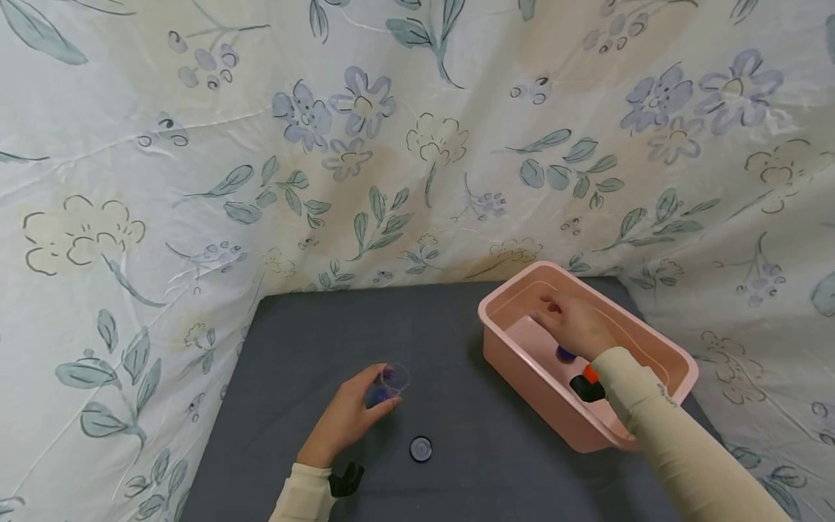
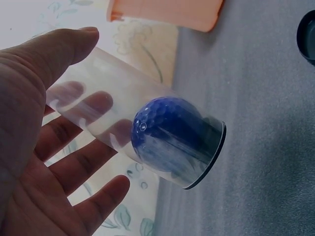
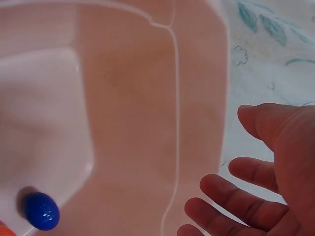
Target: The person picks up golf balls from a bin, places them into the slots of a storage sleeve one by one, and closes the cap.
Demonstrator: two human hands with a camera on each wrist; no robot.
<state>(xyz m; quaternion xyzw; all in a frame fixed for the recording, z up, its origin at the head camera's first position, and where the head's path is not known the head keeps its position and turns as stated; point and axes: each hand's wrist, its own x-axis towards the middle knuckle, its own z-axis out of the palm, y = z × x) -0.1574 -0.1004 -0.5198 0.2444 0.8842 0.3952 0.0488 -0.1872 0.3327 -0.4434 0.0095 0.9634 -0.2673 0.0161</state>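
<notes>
My left hand [image 1: 349,415] grips a clear plastic tube [image 2: 130,81] between thumb and fingers near one end. Inside the tube, a dimpled blue golf ball [image 2: 165,123] sits at the other end, by the dark base. Over the pink bin [image 1: 544,409] hangs my right hand [image 1: 577,328], its fingers loosely spread with nothing between them. A blue ball [image 3: 41,211] lies on the bin's floor, and part of an orange ball [image 3: 6,231] shows beside it. On the table near the left hand is a round black cap [image 1: 420,449].
The dark grey table [image 1: 443,333] lies under everything. A floral cloth [image 1: 404,145] rises behind the table and along both sides. Black wrist devices [image 1: 347,480] sit on both wrists. The bin's raised walls surround the balls at the right.
</notes>
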